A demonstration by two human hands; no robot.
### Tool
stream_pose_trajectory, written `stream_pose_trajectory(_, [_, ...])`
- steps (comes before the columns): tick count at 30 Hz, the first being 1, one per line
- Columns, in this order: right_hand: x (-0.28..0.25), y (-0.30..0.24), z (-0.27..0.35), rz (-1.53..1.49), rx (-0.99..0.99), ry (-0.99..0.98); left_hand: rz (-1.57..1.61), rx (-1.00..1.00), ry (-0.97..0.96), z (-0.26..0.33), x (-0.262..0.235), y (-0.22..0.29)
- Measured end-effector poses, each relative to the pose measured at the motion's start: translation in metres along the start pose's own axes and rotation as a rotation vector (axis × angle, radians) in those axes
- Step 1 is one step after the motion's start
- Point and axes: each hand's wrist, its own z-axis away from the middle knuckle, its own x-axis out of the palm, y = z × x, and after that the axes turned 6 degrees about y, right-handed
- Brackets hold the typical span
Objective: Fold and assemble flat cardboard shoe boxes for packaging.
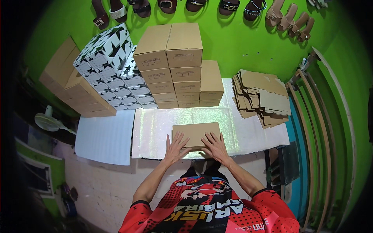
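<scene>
partly under both hands (176, 146), cardboard box (196, 133)

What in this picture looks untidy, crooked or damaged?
Only the pile of flat cardboard sheets at the right of the table: its pieces are fanned out unevenly, not squared. The stacked boxes stand straight, and the brown box under the left hand and right hand shows no damage.
</scene>
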Motion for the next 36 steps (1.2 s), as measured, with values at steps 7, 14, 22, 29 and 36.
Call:
stream_pose_trajectory(7, [-0.004,0.014,-0.005,0.064,0.007,-0.067,0.152,0.084,0.148,0.002,0.003,-0.006])
stream_pose_trajectory(14, [0.005,0.013,-0.003,-0.048,0.022,0.026,0.057,0.016,0.100,0.006,0.011,-0.006])
stream_pose_trajectory(22, [0.015,0.002,0.006,0.054,0.060,0.036,-0.144,-0.008,0.027,0.000,0.013,0.026])
stream_pose_trajectory(29, [0.024,-0.007,0.005,0.076,0.065,0.062,-0.098,0.002,0.026,0.000,0.030,0.013])
stream_pose_trajectory(36, [-0.004,-0.054,0.013,-0.043,0.145,-0.072,-0.083,0.022,-0.042,-0.001,0.014,-0.003])
